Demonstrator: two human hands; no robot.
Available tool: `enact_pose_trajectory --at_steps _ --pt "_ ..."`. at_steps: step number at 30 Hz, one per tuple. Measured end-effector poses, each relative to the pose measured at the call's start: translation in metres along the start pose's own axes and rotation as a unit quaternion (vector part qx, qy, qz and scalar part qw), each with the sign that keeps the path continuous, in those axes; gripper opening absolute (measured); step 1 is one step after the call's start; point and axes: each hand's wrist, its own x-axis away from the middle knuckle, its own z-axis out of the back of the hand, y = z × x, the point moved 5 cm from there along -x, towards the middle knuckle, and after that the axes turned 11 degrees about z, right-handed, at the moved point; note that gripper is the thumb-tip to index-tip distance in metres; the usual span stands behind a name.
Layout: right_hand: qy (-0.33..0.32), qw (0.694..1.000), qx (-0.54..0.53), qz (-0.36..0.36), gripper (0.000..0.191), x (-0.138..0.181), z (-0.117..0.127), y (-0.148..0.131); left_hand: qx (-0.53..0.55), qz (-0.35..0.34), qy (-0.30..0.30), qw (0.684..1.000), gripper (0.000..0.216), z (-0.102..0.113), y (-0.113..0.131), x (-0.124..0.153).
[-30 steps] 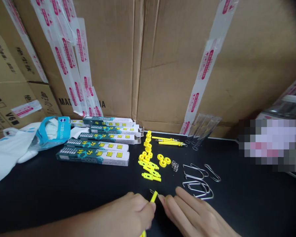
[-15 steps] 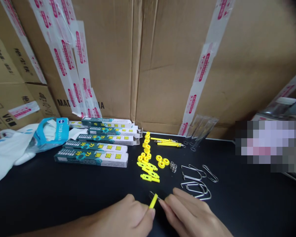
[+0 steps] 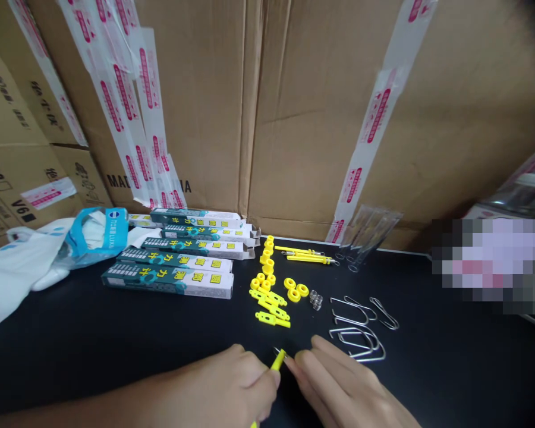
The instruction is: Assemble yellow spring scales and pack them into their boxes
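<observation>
1. Head view: left hand [image 3: 245, 383] closed, gripping a yellow stick [image 3: 278, 360] above the bench [image 3: 463, 356], near side; stick tilted, tip leaning away and to the right. Another bit of yellow shows below the fist.
2. Right hand [image 3: 339, 380] just beside it, fingers bent together, tips pinching a thin metal wire [image 3: 274, 351] at the stick's tip. Wire sticks out on the far left of the tip; its seating is too small to read.
3. Beyond the hands, toward the bench's far edge: flat yellow parts [image 3: 266, 318] with slots, then small yellow caps [image 3: 268, 267] in a rough row.
4. Right of these, three yellow rings [image 3: 293, 295] grouped, with small springs [image 3: 315, 301] near them.
5. Bent metal hooks [image 3: 370, 360] lie beyond the right hand, some overlapping.
6. Near the far edge: yellow rods [image 3: 310, 260] with metal ends; to their right, clear tubes [image 3: 366, 235] leaning together.
7. Far left area: printed boxes [image 3: 169, 280] lie roughly parallel; blue packet [image 3: 116, 229] and white bag [image 3: 9, 279] farther left.
8. Brown cardboard [image 3: 303, 166], taped, stands along the far edge.
</observation>
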Motion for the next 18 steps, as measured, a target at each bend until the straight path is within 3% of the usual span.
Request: enact_pose_trajectory --at_steps 2,4,8,12,16,18 --pt "-0.003 1.000 -0.012 0.021 0.052 0.003 0.000 0.001 0.105 0.053 -0.025 0.993 0.029 0.001 -0.006 -0.001" --pt "-0.013 0.999 -0.028 0.031 0.051 0.006 -0.003 0.002 0.232 0.121 -0.079 0.962 0.032 -0.007 -0.013 -0.001" --pt "-0.028 0.991 -0.111 -0.064 0.044 0.004 -0.013 0.011 0.373 0.221 -0.190 0.881 0.032 -0.028 -0.024 -0.003" --pt "-0.024 0.971 -0.193 -0.136 0.039 0.000 -0.020 0.018 0.428 0.213 -0.227 0.848 0.037 -0.027 -0.025 -0.013" --pt "-0.007 0.964 -0.218 -0.153 0.037 -0.002 -0.024 0.023 0.530 0.173 -0.309 0.770 0.035 -0.019 -0.017 -0.017" --pt "0.009 0.968 -0.190 -0.162 0.038 -0.001 -0.025 0.025 0.557 0.163 -0.314 0.751 0.034 -0.019 -0.015 -0.017"
